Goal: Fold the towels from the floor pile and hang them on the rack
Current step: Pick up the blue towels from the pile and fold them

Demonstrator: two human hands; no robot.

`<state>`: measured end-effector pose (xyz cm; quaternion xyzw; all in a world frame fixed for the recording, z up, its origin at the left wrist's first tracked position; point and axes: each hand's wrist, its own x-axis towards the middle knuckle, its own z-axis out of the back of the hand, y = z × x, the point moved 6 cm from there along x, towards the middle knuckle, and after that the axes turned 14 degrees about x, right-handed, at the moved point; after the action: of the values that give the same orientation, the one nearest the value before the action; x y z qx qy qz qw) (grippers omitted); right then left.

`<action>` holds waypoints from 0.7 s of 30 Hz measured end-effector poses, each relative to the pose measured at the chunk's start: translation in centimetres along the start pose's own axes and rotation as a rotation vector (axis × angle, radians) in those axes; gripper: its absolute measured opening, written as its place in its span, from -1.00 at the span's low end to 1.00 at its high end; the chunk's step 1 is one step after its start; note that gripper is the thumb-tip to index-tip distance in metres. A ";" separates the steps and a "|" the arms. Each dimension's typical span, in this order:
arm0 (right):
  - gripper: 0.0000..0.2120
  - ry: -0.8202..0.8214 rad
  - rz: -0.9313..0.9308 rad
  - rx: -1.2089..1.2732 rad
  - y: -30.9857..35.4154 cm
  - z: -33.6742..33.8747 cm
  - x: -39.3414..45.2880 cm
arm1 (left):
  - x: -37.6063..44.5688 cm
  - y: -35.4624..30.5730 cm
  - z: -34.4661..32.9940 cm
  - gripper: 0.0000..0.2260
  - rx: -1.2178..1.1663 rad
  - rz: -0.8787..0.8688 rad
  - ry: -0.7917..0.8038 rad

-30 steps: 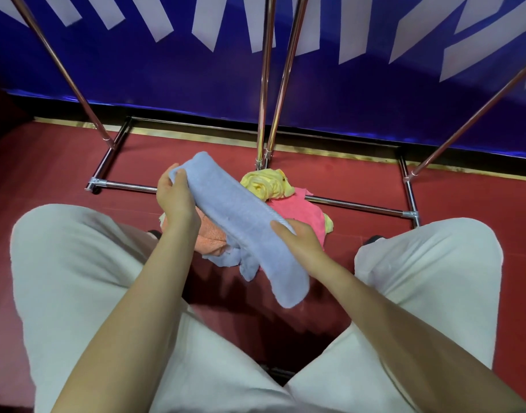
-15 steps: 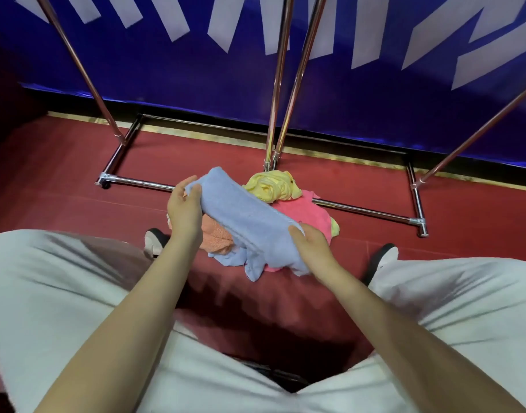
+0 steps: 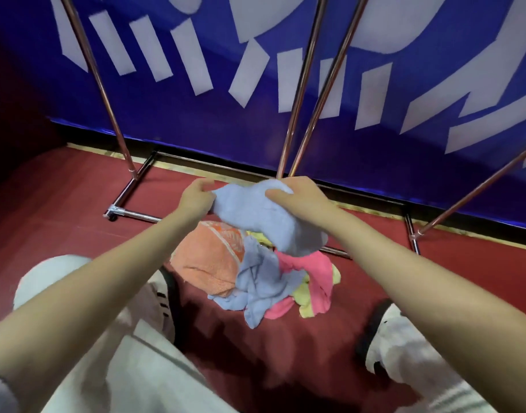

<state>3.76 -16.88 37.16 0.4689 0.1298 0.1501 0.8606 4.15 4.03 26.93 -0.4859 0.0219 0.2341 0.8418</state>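
A folded light-blue towel [image 3: 264, 219] is held up over the floor pile [image 3: 255, 275], gripped at both ends. The left hand [image 3: 196, 198] is curled round its left end; the right hand [image 3: 297, 195] is closed over its far right end, thumb on the near face. The two-ended hold is judged to keep the fold from dropping open while the towel is carried toward the rack [image 3: 303, 93], whose poles stand just beyond the hands.

The pile is seen near centre on the red floor [image 3: 62, 210], between two shoes. Counted in it: one orange towel [image 3: 208, 257], one crumpled blue towel [image 3: 261, 287], one pink towel [image 3: 309, 269], and yellow cloth, one piece or two, which cannot be told. Rack poles counted: four slanted uprights, plus base bars. No hung towel is in view.
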 end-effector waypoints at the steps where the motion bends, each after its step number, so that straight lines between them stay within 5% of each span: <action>1: -0.77 0.000 0.041 -0.058 1.6 0.5 1.1 | 0.5 -1.2 0.8 -0.66 0.005 -0.019 -0.023; 5: -0.68 -0.012 0.201 -0.320 8.0 2.1 5.7 | 2.6 -6.8 4.3 -0.72 -0.012 -0.175 -0.060; 9: -0.90 0.044 0.317 -0.446 14.2 2.6 10.6 | 4.2 -12.4 8.2 -0.74 -0.115 -0.298 -0.053; 14: -0.81 0.009 0.372 -0.372 21.0 3.9 16.2 | 6.5 -16.9 13.4 -0.71 -0.245 -0.399 -0.084; 21: -0.81 0.031 0.389 -0.170 30.2 2.5 24.2 | 11.0 -21.2 22.3 -0.81 -0.347 -0.486 -0.338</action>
<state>22.83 5.91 62.05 0.4084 0.0372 0.3309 0.8499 18.52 17.70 52.88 -0.5672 -0.2742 0.1042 0.7696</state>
